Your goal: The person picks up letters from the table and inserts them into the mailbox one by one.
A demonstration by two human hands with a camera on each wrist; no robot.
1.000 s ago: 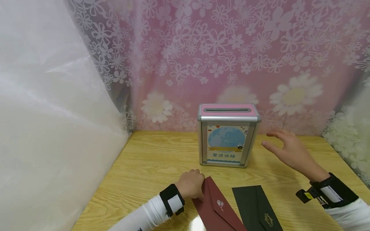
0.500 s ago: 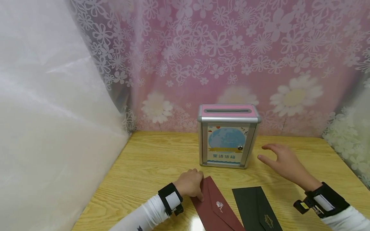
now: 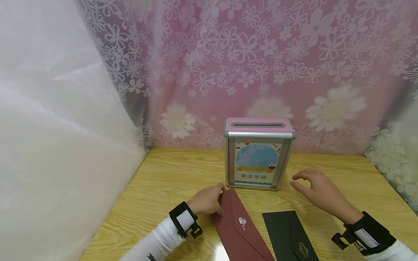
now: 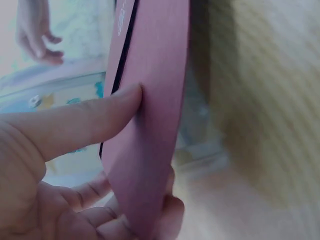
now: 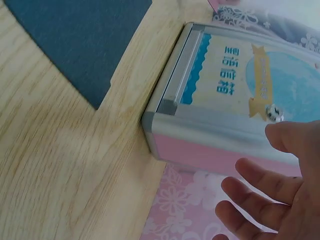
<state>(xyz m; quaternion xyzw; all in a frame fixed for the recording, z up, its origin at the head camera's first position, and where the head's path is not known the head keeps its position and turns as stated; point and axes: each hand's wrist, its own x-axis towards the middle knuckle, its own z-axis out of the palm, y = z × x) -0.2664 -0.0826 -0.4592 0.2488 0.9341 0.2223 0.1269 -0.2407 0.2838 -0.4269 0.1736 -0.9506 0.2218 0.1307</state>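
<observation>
My left hand [image 3: 206,200] pinches the far left end of a dark red envelope [image 3: 240,228] with a silver flower print. In the left wrist view the thumb lies on the flap side of the red envelope [image 4: 155,100] and the fingers are behind it. My right hand [image 3: 326,192] hovers to the right of a pink and silver mailbox [image 3: 258,156], fingers apart and slightly bent, holding nothing. A slot runs along the mailbox's top. The right wrist view has the right hand [image 5: 280,190] close to the mailbox's side.
A black envelope [image 3: 290,233] with a gold print lies on the wooden table [image 3: 169,174] to the right of the red one. A pink floral curtain [image 3: 209,72] hangs behind the table, and a whitish sheet [image 3: 65,127] closes off the left side.
My left hand has drawn the red envelope a little forward and to the left, its far end now closer to the mailbox. My right hand has moved slightly left and down.
</observation>
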